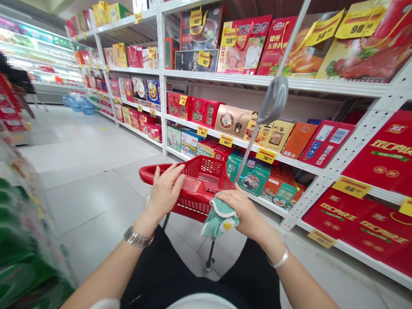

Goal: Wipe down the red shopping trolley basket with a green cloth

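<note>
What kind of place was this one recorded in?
Most likely a supermarket aisle: white shelving lined with boxed foods, yellow price tags along it, and a red shopping cart.

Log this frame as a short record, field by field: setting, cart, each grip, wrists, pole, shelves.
Setting: store aisle with pale floor tiles
Cart: red mesh-sided shopping cart, in front of the person
Left grip: palm down at the cart's handle, fingers spread; firm contact unclear
Right grip: closed on a green daisy cloth
Wrists: metal-band watch left, silver bangle right
Pole: gray pole rising beyond the right grip; whether held, unclear
Shelves: white shelving, boxed foods, yellow price tags
</note>
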{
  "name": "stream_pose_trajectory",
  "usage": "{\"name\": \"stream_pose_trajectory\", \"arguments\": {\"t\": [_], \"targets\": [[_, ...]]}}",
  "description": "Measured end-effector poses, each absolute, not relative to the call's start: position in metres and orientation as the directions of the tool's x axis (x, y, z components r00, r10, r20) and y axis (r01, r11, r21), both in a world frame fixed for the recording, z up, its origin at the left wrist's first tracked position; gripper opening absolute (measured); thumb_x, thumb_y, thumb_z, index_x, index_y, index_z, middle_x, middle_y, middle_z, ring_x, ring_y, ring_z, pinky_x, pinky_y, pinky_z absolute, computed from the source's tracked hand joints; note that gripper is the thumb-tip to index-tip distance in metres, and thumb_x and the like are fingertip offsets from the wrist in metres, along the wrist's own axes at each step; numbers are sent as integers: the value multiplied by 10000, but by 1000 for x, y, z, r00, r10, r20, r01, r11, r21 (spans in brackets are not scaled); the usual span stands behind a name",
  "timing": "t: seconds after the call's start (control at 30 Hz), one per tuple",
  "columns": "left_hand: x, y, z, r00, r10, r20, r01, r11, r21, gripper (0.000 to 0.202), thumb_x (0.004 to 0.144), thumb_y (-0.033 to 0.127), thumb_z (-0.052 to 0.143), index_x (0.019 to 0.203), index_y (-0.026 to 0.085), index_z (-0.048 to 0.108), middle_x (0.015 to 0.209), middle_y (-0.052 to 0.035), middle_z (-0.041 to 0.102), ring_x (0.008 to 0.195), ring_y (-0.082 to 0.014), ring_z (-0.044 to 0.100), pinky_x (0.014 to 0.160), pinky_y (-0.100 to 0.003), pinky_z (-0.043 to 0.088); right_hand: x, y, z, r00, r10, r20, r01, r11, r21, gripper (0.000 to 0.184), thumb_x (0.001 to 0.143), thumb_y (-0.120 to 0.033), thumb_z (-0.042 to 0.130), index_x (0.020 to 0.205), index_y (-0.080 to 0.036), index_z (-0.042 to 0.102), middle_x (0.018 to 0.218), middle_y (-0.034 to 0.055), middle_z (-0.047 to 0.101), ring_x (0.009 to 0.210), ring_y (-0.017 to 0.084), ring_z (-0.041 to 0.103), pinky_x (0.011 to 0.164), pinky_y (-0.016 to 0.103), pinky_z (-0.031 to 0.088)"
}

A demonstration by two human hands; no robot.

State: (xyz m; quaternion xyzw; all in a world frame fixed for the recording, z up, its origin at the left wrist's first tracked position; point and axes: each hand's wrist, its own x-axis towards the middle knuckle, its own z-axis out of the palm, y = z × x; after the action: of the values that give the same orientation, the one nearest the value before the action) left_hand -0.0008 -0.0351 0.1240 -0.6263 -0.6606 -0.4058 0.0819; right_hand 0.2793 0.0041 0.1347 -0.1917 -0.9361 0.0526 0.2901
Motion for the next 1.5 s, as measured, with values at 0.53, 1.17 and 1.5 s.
{"name": "stream_pose_trajectory", "arguments": {"t": [0.53,1.17,1.5], "targets": [[32,-47,146,97,936,337,921,-213,326,536,1047,500,254,1296,248,656,1411,-90,656,1404,-288,519,1243,-674,53,327,46,74,-343,646,682,643,691,-331,554,749,-82,539,1285,-191,625,1260,166,620,1169,302,616,1011,496,519],[-28,-50,132,-32,938,346,900,-124,418,584,1005,553,276,1289,265,697,1377,-70,680,1356,-277,564,1259,-625,64,247,29,68,-692,565,448,475,825,-307,334,870,-192,692,1197,-231,641,1143,79,711,1091,244,633,984,383,448],[-51,-55,128,-91,919,385,879,-108,465,584,968,594,318,1228,282,737,1348,-50,698,1333,-283,579,1269,-586,116,372,108,37,-466,866,182,849,495,-183,335,783,-141,723,1105,-235,709,1103,78,733,1059,240,655,907,328,430]]}}
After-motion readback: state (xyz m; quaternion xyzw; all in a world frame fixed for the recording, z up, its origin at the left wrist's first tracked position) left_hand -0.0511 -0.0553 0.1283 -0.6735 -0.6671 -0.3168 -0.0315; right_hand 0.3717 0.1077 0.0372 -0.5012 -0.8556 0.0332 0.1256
